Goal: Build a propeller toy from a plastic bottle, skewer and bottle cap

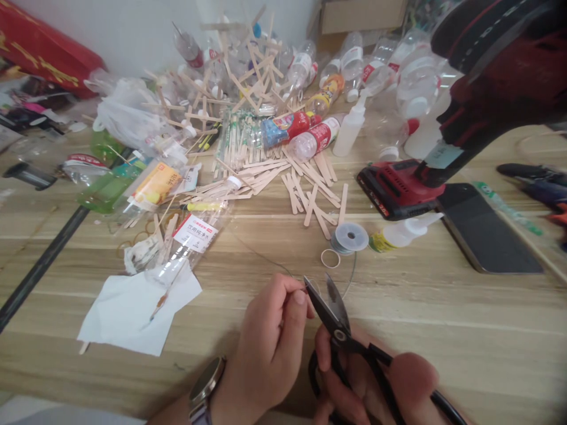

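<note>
1. The right hand grips the scissors, blades parted, at the near edge of the table; the left hand pinches finger and thumb beside one blade tip, anything between them too small to tell.
2. Thread trails from a spool beyond the scissors.
3. A labelled bottle lies partly over white paper; a squeeze bottle lies beside the spool.
4. Clear bottles crowd the back; their contents are unclear.
5. Sticks litter the wooden surface.
6. Behind stand a cardboard box and pale wall.
</note>
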Available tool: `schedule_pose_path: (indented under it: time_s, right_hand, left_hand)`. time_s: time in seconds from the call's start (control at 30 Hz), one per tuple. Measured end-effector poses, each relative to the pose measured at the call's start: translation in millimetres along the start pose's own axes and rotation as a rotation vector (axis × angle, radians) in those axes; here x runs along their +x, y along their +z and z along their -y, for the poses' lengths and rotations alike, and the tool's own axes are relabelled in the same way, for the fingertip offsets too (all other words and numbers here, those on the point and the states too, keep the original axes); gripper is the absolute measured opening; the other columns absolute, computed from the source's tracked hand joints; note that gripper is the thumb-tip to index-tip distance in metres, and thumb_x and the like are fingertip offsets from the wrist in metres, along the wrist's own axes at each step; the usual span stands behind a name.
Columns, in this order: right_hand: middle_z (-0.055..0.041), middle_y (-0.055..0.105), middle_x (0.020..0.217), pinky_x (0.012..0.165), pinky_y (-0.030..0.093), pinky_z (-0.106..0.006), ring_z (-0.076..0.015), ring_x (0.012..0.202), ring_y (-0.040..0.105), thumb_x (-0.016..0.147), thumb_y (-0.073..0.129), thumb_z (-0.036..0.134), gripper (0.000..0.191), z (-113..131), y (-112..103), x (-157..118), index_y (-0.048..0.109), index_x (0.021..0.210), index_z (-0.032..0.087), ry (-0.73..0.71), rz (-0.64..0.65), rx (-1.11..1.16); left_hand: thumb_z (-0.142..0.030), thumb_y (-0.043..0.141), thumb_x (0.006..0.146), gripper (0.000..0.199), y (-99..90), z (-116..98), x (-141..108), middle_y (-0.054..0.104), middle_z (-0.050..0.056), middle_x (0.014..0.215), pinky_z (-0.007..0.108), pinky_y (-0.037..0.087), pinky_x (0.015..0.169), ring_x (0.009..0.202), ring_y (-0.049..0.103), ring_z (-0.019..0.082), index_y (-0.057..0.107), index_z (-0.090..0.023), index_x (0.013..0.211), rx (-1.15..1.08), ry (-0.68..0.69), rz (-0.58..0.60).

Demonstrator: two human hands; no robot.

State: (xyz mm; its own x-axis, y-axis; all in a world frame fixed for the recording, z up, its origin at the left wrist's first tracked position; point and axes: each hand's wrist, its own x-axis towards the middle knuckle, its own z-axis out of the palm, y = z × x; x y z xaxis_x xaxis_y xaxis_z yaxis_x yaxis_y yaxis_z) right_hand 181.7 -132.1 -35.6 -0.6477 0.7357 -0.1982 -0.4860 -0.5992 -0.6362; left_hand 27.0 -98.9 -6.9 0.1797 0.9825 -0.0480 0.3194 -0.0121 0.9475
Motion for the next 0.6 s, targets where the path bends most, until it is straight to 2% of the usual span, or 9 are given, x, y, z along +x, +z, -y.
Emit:
schedule_pose_path:
  time_s: [0.07, 0.23, 0.5, 0.6]
  right_hand:
    - [0.0098, 0.039, 0.055, 0.071, 0.054, -0.034, -0.0059, 0.045, 0.029, 0.062, 0.046, 0.088, 0.076, -1.8, -2.4, 2.3, 0.057, 0.095, 0.020, 0.004, 0.022, 0.035]
    - [0.0095, 0.043, 0.054, 0.069, 0.051, -0.034, -0.0059, 0.045, 0.034, 0.056, 0.051, 0.088, 0.074, 0.3, -7.7, 3.5, 0.054, 0.088, 0.021, 0.123, 0.028, 0.017]
    - [0.0094, 0.042, 0.059, 0.068, 0.048, -0.029, -0.0046, 0.047, 0.034, 0.069, 0.039, 0.085, 0.072, -8.1, -8.1, 0.6, 0.050, 0.096, 0.019, 0.017, 0.088, 0.146]
    - [0.0086, 0.045, 0.059, 0.069, 0.049, -0.030, -0.0054, 0.047, 0.036, 0.070, 0.044, 0.083, 0.068, -3.2, -11.7, 3.8, 0.049, 0.095, 0.020, 0.058, 0.143, 0.159]
  left_hand:
    - [-0.024, 0.036, 0.100, 0.022, -0.1, -1.4, 1.4, 0.057, -0.002, 0.073, 0.023, 0.040, 0.065, 0.069, 0.054, 0.012, 0.051, -0.022, 0.083, 0.008, 0.001, -0.010]
    - [-0.028, 0.037, 0.100, 0.021, 1.6, -0.3, 0.9, 0.061, -0.001, 0.077, 0.023, 0.041, 0.064, 0.070, 0.055, 0.012, 0.054, -0.022, 0.089, 0.000, -0.022, -0.022]
    - [-0.033, 0.037, 0.100, 0.023, 4.2, 9.4, -3.6, 0.062, -0.001, 0.079, 0.024, 0.043, 0.069, 0.074, 0.057, 0.013, 0.055, -0.022, 0.092, 0.004, -0.038, -0.007]
    - [-0.033, 0.038, 0.100, 0.024, 3.0, 8.7, -1.7, 0.063, -0.001, 0.076, 0.023, 0.043, 0.068, 0.074, 0.059, 0.012, 0.056, -0.021, 0.089, -0.017, -0.041, 0.033]
